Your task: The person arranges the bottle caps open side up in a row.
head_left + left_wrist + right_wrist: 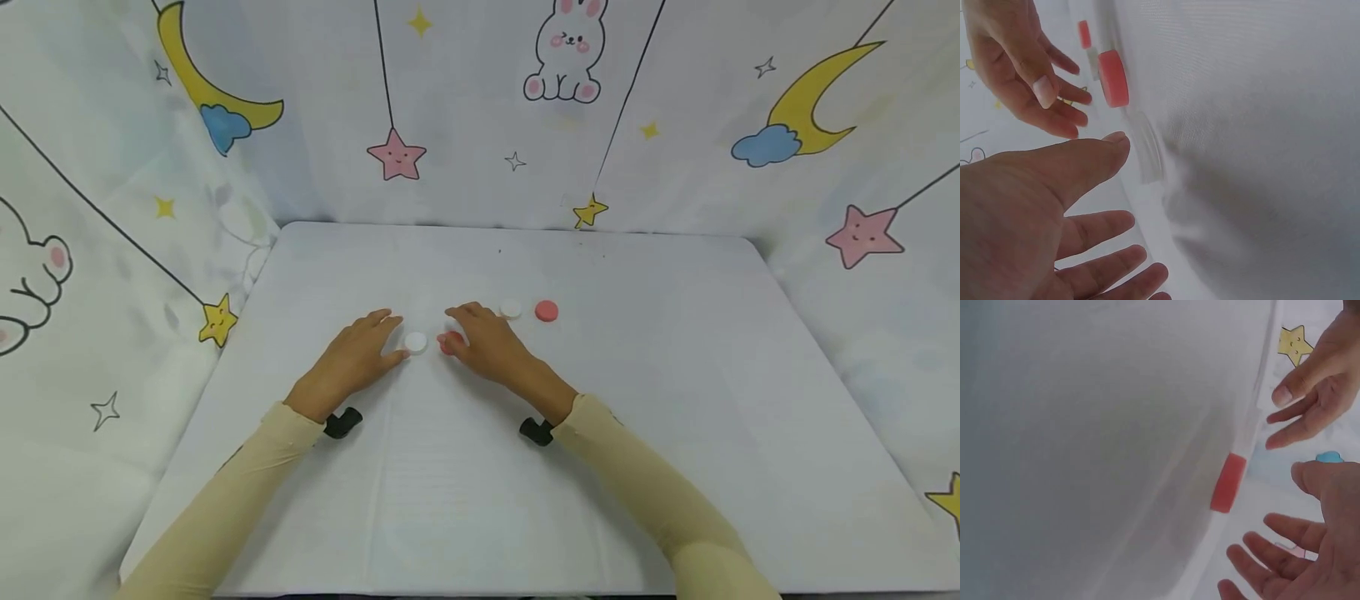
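On the white table [675, 400], four small round caps are lying in a loose row, and both hands are hovering at the near pair. Taking the white cap [416, 341] between the hands as the landmark: the left hand [352, 360] is lying just left of it with fingers relaxed and spread, gripping nothing, its thumb tip close to the cap's edge; whether it is touching cannot be told. Just right of that cap a red cap [448, 342] is lying, partly hidden by the right hand [487, 342], whose fingers are likewise loose and spread, released, arching over it without closing on it. In the right wrist view the red cap [1229, 483] is sitting flat on the cloth, apart from the fingertips. Farther right of the landmark, beyond the right hand, a second white cap [511, 309] and then a second red cap [547, 312] are resting side by side, untouched. No container is showing.
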`<state>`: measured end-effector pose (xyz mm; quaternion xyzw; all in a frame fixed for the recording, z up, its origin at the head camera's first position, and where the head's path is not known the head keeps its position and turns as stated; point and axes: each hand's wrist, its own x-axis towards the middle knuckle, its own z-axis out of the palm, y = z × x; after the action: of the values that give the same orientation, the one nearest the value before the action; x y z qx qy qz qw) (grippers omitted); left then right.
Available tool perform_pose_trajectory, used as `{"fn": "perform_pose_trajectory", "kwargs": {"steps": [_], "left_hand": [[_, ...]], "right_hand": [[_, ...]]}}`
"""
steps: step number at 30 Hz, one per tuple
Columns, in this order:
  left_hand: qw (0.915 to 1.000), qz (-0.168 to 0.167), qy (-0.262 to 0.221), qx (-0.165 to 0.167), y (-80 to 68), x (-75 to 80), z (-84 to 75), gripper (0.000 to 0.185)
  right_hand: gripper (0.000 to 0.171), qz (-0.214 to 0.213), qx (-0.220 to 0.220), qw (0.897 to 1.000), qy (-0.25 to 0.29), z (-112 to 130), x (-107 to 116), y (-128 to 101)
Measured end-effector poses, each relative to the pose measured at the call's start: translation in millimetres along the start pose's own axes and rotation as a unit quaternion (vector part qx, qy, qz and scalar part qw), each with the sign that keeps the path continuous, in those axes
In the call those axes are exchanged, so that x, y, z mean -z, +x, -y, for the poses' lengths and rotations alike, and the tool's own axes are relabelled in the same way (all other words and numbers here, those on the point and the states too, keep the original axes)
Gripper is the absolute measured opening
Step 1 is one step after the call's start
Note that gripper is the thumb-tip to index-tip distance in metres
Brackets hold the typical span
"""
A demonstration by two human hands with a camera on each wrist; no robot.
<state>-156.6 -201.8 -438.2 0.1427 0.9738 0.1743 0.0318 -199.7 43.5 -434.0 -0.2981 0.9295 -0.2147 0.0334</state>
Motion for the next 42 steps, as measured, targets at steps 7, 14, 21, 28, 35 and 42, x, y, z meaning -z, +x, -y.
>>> {"fn": "perform_pose_trajectory", "kwargs": {"steps": [7, 14, 21, 28, 35, 42], "left_hand": [[0.9999, 0.005, 0.014, -0.009, 3.5, 1.9, -2.1, 0.06], [0.9992, 0.019, 0.036, -0.005, 9.3, 5.1, -4.7, 0.058], [0.9983, 0.031, 0.048, -0.008, 13.6, 6.0, -7.0, 0.054], [0.9973, 0.035, 0.064, -0.012, 19.7, 6.6, -8.4, 0.052], [0.9974, 0.044, 0.055, -0.014, 21.2, 7.6, -10.1, 0.046], [0.997, 0.048, 0.059, -0.013, 22.6, 5.9, -10.6, 0.044]], "right_hand": [[0.05, 0.033, 0.02, 0.999, -0.028, 10, -3, 11], [0.049, 0.064, 0.015, 0.997, -0.046, 20, -5, 20], [0.048, 0.074, 0.009, 0.995, -0.063, 23, -10, 26], [0.045, 0.08, 0.01, 0.994, -0.078, 26, -12, 32], [0.045, 0.093, 0.0, 0.992, -0.081, 31, -10, 34], [0.044, 0.094, -0.004, 0.993, -0.071, 29, -15, 36]]}}
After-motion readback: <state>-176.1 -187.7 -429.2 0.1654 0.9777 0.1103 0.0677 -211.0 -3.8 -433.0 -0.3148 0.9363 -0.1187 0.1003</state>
